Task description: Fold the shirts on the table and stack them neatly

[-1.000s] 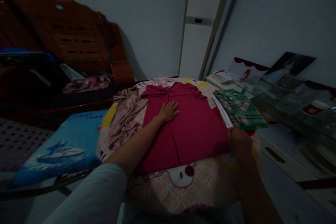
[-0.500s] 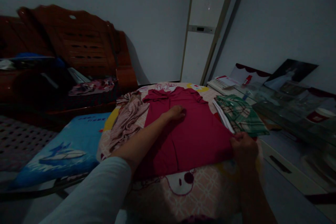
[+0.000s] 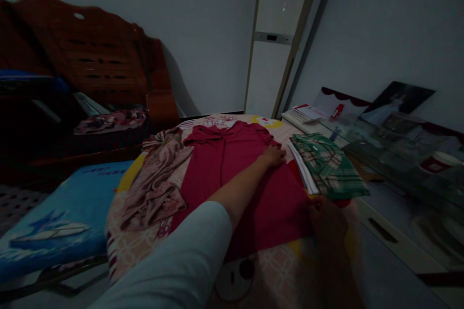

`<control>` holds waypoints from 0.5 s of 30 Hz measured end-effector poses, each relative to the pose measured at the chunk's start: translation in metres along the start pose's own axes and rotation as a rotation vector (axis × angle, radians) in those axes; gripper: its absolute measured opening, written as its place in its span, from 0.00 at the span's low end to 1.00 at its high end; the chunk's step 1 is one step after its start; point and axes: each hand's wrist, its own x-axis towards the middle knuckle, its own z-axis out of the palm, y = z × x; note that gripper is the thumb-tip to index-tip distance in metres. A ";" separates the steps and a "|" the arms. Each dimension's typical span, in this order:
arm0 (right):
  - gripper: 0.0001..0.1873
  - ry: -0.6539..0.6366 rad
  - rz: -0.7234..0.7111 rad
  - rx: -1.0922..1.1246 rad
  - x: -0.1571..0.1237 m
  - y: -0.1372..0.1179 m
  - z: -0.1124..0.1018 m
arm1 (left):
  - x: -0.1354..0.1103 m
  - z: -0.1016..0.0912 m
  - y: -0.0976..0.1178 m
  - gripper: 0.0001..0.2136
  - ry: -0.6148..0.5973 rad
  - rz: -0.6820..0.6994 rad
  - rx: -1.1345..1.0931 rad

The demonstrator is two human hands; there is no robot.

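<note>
A dark pink short-sleeved shirt point(image 3: 203, 169) lies spread flat, its collar end away from me. My left hand point(image 3: 274, 155) reaches across it to the right edge just below the sleeve, with curled fingers closed on the cloth there. At the lower right corner of the hem, my right hand point(image 3: 328, 217) pinches the fabric between thumb and fingers. My left forearm hides part of the shirt's lower middle. Beneath the shirt is a round surface with a patterned pink cover point(image 3: 134, 251).
Crumpled pinkish-brown clothing point(image 3: 155, 183) lies left of the shirt. Folded green plaid cloth point(image 3: 329, 166) sits close by my right hand. A blue cushion point(image 3: 68, 217) and wooden chair point(image 3: 94, 58) stand left; a glass-topped cabinet point(image 3: 402, 149) with a cup point(image 3: 440, 161) is right.
My left hand has moved right, from the shirt's middle to its right edge near the sleeve. My right hand still holds the hem corner, slightly lower in view. The view has shifted a little.
</note>
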 end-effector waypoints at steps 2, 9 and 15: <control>0.13 -0.025 0.008 -0.008 0.000 0.000 -0.001 | 0.008 -0.002 0.007 0.21 -0.026 -0.078 0.024; 0.15 -0.004 0.009 0.012 -0.001 0.003 -0.001 | 0.025 -0.004 0.014 0.22 0.024 -0.201 -0.074; 0.14 0.143 -0.132 0.224 0.000 0.008 0.009 | 0.018 -0.028 -0.021 0.20 0.085 -0.137 -0.138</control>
